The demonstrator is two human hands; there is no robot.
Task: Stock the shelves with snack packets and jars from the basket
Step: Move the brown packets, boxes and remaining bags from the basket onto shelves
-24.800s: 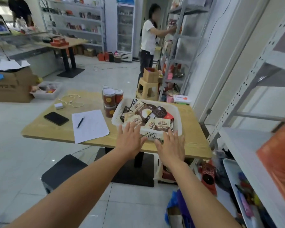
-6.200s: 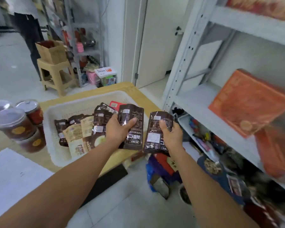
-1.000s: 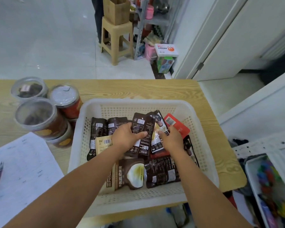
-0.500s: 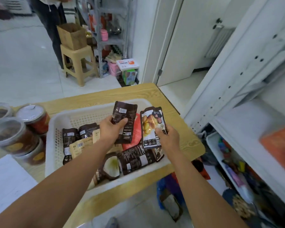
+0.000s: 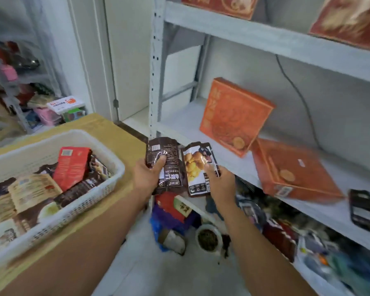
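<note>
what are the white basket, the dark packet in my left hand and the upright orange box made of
White basket: looks like moulded plastic, matte; walls are a grid of small holes.
Dark packet in the left hand: likely glossy plastic film; it crinkles and shows glare.
Upright orange box: probably printed cardboard, with flat faces and sharp edges; finish blurred.

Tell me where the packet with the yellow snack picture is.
Head view, centre: the yellow-picture packet is held up in the right hand, right of the dark packet in the left hand, in front of the shelf.
</note>
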